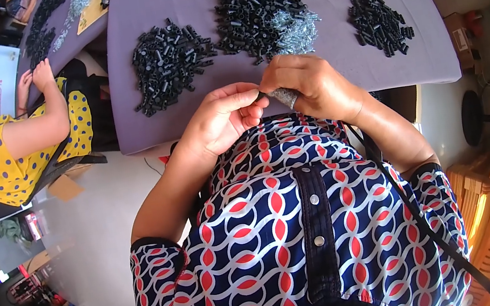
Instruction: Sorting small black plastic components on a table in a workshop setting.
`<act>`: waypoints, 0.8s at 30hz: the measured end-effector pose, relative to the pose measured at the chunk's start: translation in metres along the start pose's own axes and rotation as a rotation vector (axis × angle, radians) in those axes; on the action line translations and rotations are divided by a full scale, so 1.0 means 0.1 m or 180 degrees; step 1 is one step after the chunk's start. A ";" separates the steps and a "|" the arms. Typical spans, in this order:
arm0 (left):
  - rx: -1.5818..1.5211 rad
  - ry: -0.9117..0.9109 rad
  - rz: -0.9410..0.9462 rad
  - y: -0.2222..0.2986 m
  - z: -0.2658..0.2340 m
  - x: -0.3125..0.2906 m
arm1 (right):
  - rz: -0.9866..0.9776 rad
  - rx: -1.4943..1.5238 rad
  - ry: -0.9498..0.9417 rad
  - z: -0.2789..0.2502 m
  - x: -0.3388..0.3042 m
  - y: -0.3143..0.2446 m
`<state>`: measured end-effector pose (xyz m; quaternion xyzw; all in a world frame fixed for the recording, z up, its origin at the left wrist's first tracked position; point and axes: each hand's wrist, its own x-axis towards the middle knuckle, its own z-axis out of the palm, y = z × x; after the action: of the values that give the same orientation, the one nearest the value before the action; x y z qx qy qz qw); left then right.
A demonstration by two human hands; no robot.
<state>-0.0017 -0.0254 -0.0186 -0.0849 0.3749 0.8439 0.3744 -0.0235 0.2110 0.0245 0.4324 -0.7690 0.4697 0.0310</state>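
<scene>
One loose heap of small black plastic cylinders [167, 66] lies on the purple-grey cloth-covered table [157, 0]. Before it, the left hand [229, 110], palm inward, pinches a tiny black piece [260, 95] between straight thumb and curled forefinger, at the table's near edge. Meeting it, a grey speckled piece [284, 97] lies under the right hand [314, 81], knuckles up, fingers bent; its exact grip cannot be told.

Bright light glares on the floor [107, 252], while the edges (rimmed in black) bend and soften.
</scene>
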 end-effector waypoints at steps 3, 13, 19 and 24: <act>-0.0132 -0.0119 0.0013 -0.01 0.06 0.01 | 0.0038 0.0261 0.0084 0.00 -0.05 0.11; -0.0166 -0.0155 -0.0260 0.00 -0.07 0.04 | -0.0411 -0.0432 -0.0021 0.06 -0.14 0.01; 0.0651 0.0199 0.0313 0.05 0.09 0.01 | -0.0092 -0.0008 0.0155 0.04 -0.11 0.11; 0.1236 0.0440 0.0971 0.04 0.20 -0.02 | 0.1230 0.1180 0.0498 0.05 -0.14 -0.01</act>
<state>-0.0007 -0.0140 -0.0014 -0.0114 0.5631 0.7949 0.2256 -0.0127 0.2160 0.0162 0.2385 -0.7334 0.6316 -0.0795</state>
